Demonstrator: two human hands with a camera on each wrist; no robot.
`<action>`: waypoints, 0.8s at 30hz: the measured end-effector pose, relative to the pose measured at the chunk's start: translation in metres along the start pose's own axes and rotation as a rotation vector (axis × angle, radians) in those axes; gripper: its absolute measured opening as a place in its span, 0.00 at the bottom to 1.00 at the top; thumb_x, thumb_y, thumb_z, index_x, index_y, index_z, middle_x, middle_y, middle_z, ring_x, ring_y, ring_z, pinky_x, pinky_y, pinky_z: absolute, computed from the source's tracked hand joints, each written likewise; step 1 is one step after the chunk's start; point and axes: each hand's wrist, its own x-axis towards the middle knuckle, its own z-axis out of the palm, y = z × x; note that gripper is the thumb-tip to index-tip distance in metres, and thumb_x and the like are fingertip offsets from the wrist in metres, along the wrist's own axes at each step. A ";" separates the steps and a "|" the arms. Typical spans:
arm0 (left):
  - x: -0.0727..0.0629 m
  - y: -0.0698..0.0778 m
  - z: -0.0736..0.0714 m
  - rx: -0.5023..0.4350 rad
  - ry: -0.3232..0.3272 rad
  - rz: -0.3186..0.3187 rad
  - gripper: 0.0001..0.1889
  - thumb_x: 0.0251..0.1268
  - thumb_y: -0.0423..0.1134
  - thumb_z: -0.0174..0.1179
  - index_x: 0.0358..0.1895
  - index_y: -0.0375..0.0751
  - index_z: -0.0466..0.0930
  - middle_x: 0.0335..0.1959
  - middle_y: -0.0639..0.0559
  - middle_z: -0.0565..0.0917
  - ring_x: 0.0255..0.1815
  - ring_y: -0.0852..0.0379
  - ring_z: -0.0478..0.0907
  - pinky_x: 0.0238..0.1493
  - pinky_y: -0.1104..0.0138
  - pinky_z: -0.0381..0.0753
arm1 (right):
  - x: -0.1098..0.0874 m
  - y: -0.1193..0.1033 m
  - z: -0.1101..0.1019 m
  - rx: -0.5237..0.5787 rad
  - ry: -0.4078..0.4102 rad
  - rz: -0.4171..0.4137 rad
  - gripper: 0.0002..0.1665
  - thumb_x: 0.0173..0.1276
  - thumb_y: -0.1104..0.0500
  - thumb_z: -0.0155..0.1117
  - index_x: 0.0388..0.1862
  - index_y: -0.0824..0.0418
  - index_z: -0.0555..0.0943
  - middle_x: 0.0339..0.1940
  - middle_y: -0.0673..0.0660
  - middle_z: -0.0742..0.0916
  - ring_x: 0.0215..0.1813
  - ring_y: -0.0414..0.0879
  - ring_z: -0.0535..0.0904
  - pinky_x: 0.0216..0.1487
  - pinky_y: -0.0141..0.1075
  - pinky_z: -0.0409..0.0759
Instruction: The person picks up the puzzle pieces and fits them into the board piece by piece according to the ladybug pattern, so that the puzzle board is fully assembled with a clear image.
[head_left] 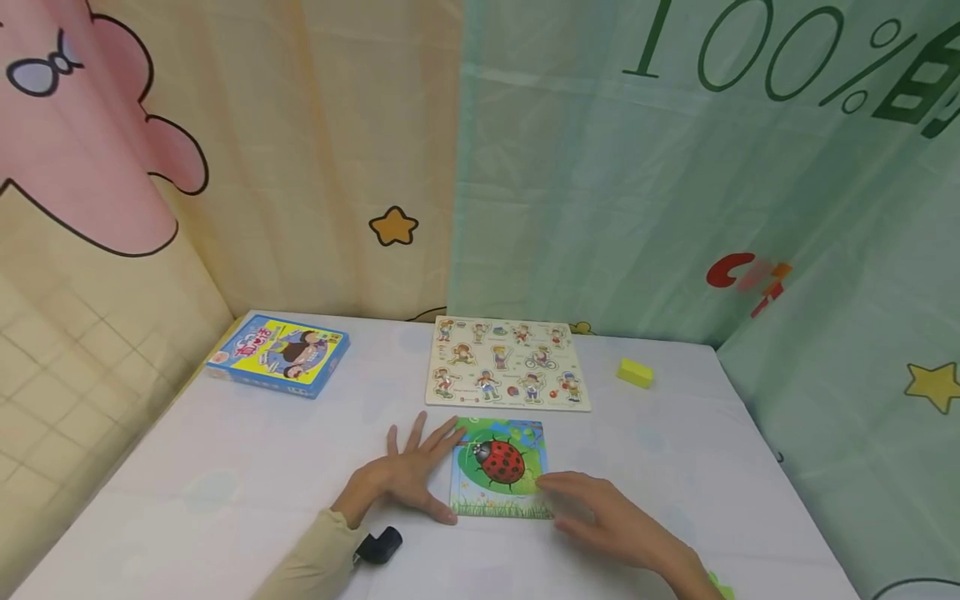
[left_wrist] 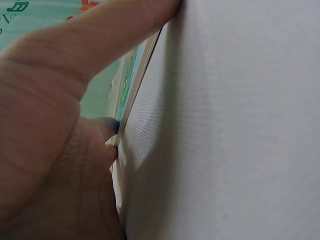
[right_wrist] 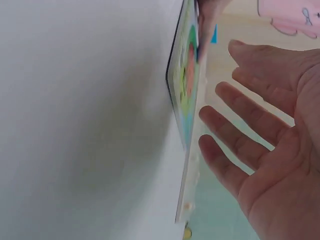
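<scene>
A square ladybug puzzle board [head_left: 501, 500] lies flat on the white table, its red, black-spotted ladybug facing up on a green ground. My left hand [head_left: 411, 475] rests at the board's left side with fingers spread, the index fingertip at its upper left corner and the thumb near its lower left corner. In the left wrist view the thumb [left_wrist: 100, 37] reaches across to the board's edge. My right hand [head_left: 611, 521] hovers by the right edge, holding nothing. Its fingers [right_wrist: 255, 117] are extended and spread apart in the right wrist view.
Behind the ladybug board lies a wooden peg puzzle [head_left: 510, 403] with several small figures. A blue and yellow box [head_left: 281, 354] sits at the back left. To the right is a yellow block [head_left: 635, 372]. A bright green piece [head_left: 722, 586] shows partly behind the right forearm. Curtains hang around the table.
</scene>
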 end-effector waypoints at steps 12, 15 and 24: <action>0.000 0.001 0.001 -0.005 -0.007 -0.001 0.65 0.41 0.67 0.76 0.82 0.55 0.44 0.84 0.55 0.39 0.81 0.31 0.24 0.68 0.25 0.25 | -0.073 0.029 -0.014 -0.135 0.060 0.199 0.30 0.66 0.36 0.65 0.63 0.46 0.79 0.60 0.43 0.83 0.61 0.41 0.78 0.57 0.36 0.82; 0.000 0.001 0.002 0.002 -0.009 -0.003 0.65 0.41 0.67 0.76 0.82 0.56 0.44 0.84 0.56 0.39 0.81 0.32 0.24 0.68 0.25 0.25 | -0.085 0.037 -0.014 -0.128 0.098 0.246 0.31 0.63 0.34 0.67 0.62 0.43 0.80 0.60 0.43 0.83 0.61 0.37 0.77 0.56 0.36 0.82; 0.001 0.000 0.002 0.000 -0.002 -0.010 0.65 0.41 0.67 0.76 0.82 0.57 0.44 0.84 0.56 0.39 0.81 0.32 0.25 0.69 0.26 0.25 | -0.118 0.051 -0.003 -0.079 0.301 0.469 0.27 0.53 0.38 0.77 0.53 0.39 0.85 0.54 0.42 0.83 0.56 0.33 0.75 0.53 0.40 0.83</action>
